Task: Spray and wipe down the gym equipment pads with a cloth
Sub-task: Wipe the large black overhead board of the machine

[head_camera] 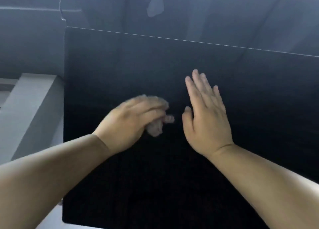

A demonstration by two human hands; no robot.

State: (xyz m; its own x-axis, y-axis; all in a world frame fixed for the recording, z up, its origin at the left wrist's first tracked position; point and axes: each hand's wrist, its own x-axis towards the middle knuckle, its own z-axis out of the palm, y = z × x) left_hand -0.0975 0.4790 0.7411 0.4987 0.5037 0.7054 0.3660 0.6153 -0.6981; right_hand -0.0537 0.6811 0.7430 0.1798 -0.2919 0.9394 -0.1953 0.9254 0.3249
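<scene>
The pad [172,185] fills the middle of the frame, my left hand [131,123] squeezes a small cloth [155,128], my right hand [207,120] is flat and open beside it, and I fear the balled-up cloth may miss spots.

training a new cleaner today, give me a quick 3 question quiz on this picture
1. True or false: the right hand grips the cloth.
2. Multiple choice: the left hand holds A) nothing B) the cloth C) a sponge.
3. Fill in: the right hand's fingers lie ___ over the black pad.

Key: 1 false; 2 B; 3 straight.
</scene>
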